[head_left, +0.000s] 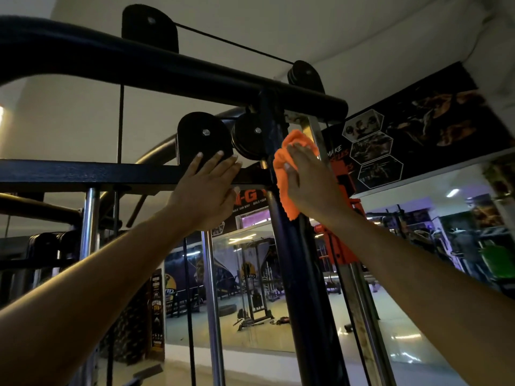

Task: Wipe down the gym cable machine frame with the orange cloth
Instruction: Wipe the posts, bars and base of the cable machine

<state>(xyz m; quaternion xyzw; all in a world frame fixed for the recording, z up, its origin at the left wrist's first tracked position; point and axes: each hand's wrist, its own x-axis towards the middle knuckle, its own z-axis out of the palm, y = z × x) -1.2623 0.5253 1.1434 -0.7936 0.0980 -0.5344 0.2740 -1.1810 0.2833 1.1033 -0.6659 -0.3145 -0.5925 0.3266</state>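
Observation:
The black cable machine frame fills the view, with a thick top bar (195,76), a horizontal crossbeam (83,174) and a dark upright post (295,274). My right hand (309,182) presses the orange cloth (281,162) flat against the upright post just below the top bar. The cloth bunches above and below my palm. My left hand (209,188) rests with straight fingers on the crossbeam, fingertips touching the black pulley cover (203,137).
More pulleys (250,135) and a cable (234,43) sit near the top joint. Chrome guide rods (213,302) run down beside the post. An orange bracket (340,246) sits behind the post. Mirrors reflect the gym floor and machines; posters hang at upper right.

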